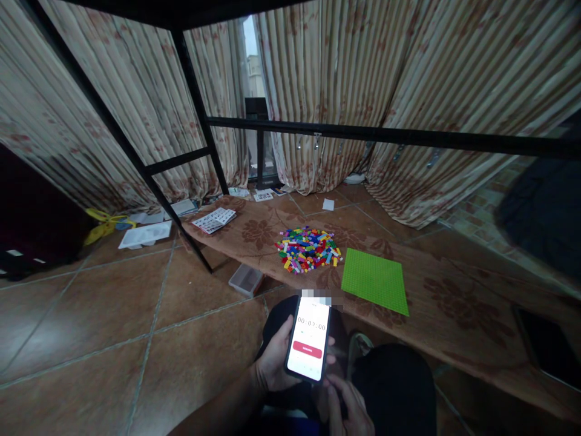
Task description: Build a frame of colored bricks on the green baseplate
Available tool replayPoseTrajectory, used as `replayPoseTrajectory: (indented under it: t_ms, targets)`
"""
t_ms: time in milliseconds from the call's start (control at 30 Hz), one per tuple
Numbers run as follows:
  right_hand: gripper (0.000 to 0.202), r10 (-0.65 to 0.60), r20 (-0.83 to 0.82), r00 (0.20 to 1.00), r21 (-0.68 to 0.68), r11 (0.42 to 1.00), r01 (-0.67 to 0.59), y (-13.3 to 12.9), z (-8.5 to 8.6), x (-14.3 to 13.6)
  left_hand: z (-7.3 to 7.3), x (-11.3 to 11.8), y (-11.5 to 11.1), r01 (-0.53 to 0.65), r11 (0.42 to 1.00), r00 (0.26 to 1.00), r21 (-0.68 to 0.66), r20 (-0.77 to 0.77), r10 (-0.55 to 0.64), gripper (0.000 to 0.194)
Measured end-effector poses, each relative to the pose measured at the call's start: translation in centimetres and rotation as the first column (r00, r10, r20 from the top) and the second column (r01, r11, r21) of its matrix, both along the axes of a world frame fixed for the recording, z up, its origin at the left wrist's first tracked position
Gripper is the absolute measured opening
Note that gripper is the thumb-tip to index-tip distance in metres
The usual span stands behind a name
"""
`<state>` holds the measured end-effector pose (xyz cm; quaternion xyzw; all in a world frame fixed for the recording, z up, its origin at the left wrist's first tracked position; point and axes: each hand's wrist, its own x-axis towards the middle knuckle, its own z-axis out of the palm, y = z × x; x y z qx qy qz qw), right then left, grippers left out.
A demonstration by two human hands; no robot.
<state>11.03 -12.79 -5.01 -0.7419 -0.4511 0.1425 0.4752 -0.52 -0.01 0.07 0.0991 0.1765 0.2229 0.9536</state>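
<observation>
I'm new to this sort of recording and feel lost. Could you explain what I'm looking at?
There is no machine here, only a person's two bare hands. The single picture comes from a camera worn on the person's head, looking forward and down. The left hand holds a lit phone; the right hand is by its lower end, though whether they touch is hard to tell. Beyond, on a low surface with a brown patterned cover, lie a printed booklet, a pile of colourful bricks, a green studded plate and a dark flat device.
</observation>
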Motion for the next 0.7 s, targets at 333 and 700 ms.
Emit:
replayPoseTrajectory:
  t_ms: [333,700]
  targets:
    - [0.044,0.045,-0.009,0.999,0.004,0.999,-0.045,-0.06,0.46,0.19,0.16,-0.12,0.02,-0.008,1.000,1.000,-0.012,-0.007,0.008,0.075]
    - [0.045,0.065,-0.006,0.998,0.007,0.998,-0.064,-0.10,0.67,0.17,0.37,-0.20,0.03,-0.005,1.000,1.000,0.001,-0.010,0.005,0.076]
